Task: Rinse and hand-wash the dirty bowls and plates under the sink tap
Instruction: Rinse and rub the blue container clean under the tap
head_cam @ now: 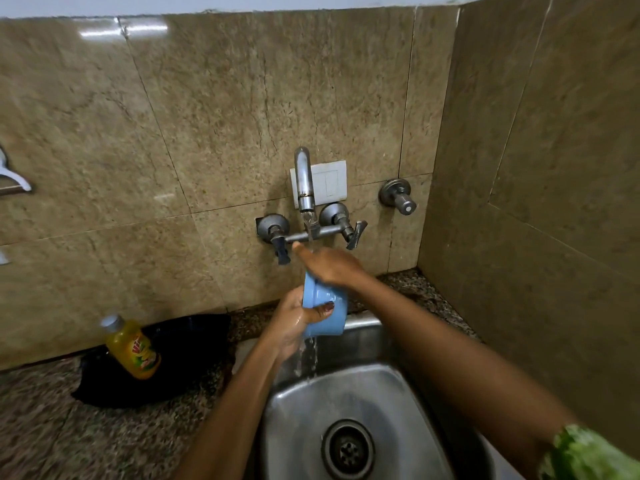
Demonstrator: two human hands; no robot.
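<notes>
A small light-blue bowl (pixel 323 311) is held tilted on its side under the running tap (pixel 304 181), above the back rim of the steel sink (pixel 346 403). My left hand (pixel 294 323) grips the bowl from below and the left, thumb across its outer wall. My right hand (pixel 329 265) lies flat over the bowl's upper rim, fingers stretched out to the left under the water stream. Water runs off the bowl into the sink. The bowl's inside is hidden from me.
A yellow dish-soap bottle (pixel 133 351) leans on a black pan or tray (pixel 173 368) on the speckled counter, left of the sink. Two tap handles (pixel 353 233) and a wall valve (pixel 398 197) stick out of the tiled wall. A side wall closes the right.
</notes>
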